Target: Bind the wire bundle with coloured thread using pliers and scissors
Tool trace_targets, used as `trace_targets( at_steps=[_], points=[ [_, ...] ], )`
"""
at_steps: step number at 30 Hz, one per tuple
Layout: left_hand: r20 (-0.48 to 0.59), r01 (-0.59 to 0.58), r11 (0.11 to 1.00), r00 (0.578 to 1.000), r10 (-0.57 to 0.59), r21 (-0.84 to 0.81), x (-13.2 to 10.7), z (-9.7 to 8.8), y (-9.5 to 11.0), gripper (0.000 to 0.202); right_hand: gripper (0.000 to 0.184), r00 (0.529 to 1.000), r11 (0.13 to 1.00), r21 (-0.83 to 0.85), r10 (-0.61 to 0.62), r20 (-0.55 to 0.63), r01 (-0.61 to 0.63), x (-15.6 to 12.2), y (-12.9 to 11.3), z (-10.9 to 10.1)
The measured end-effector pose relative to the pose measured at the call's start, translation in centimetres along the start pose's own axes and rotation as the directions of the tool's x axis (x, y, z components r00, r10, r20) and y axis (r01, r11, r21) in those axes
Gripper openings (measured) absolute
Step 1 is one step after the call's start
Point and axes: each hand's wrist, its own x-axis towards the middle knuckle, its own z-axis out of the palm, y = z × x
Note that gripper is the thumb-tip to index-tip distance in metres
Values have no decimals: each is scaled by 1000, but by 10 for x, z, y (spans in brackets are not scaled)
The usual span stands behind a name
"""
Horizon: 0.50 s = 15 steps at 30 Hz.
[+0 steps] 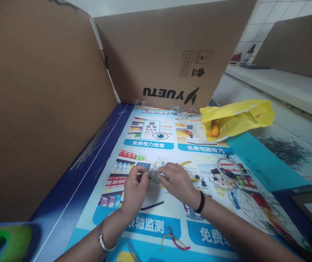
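Observation:
My left hand (137,183) and my right hand (177,180) are close together over the printed sheet (156,198), both pinching. Between their fingertips is a small, clear or silvery tangle of thin wire (155,174) with a speck of green; its exact kind is too small to make out. Loose strands stick up just beyond the fingers. A silver bangle (101,238) circles my left wrist and a black band (200,202) my right. Red and yellow cords (173,238) lie nearer to me, below the hands.
Cardboard panels (156,54) stand at the back and left. A yellow bag (240,118) lies at right, an orange bundle (214,130) at its mouth. Wire piles (284,149) and a wire coil (230,169) are also right. A green ring-shaped object (16,240) sits front left.

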Motion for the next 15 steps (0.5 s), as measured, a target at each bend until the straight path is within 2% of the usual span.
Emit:
trace_targets(
  at_steps=[6, 15],
  points=[
    [49, 74, 969, 997, -64, -235, 1, 6, -6, 17, 8, 1000, 1000, 9, -1, 1, 1, 0, -2, 1],
    [42, 103, 945, 995, -95, -312, -1, 7, -2, 17, 7, 999, 1000, 3, 15, 31, -15, 0, -3, -1]
  ],
)
